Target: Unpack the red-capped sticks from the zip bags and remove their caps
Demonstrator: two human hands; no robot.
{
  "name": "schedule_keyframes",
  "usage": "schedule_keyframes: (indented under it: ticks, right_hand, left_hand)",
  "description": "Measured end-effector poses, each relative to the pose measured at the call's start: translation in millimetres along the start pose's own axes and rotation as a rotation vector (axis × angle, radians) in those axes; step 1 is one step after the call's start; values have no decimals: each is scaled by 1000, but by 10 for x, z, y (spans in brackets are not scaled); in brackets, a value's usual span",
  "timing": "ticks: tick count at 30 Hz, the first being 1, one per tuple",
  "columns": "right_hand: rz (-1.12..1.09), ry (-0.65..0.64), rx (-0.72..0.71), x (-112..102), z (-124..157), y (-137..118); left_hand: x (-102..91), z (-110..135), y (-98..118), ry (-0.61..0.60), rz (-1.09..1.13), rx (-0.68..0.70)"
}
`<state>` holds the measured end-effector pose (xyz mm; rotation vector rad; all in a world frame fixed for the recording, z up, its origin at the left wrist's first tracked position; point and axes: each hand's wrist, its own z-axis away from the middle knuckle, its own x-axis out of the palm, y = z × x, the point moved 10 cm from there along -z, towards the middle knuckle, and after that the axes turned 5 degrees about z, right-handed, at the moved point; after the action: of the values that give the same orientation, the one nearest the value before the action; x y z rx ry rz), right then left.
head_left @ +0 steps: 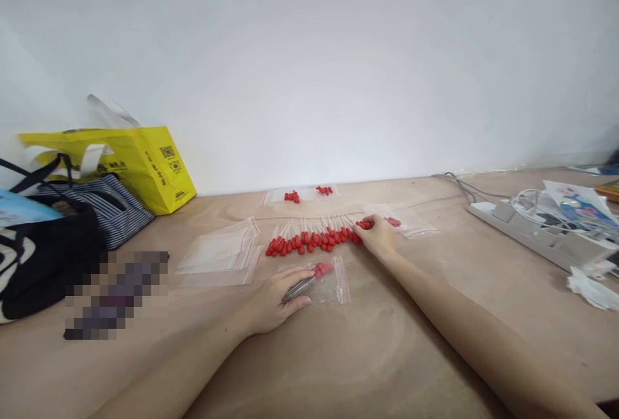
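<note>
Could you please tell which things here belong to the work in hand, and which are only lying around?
Seems part of the work:
red-tipped sticks, at the right hand
clear bag at the left hand
overlapping clear bags

Seems only lying around:
yellow bag
striped bag
black bag
power strip

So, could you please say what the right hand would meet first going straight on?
Probably the red-tipped sticks just ahead of the right hand, though it may be touching them.
</note>
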<state>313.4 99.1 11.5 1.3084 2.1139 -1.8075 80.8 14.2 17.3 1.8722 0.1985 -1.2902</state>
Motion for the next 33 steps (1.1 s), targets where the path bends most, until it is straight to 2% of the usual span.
schedule_keyframes:
  ticks: [14,18,25,33]
  right_hand:
    - [-61,-267,143,200,6,254]
    - [-49,-276,139,175,-36,301]
    - [47,-186,85,-31,-131,279]
    - [78,-242,63,60,-31,278]
  left_hand:
    - [13,3,-25,-10,18,-6]
    - [12,2,-25,-12,16,-16]
    - [12,7,-42,-8,10,-8]
    - [-2,12,-15,-1,7,-5]
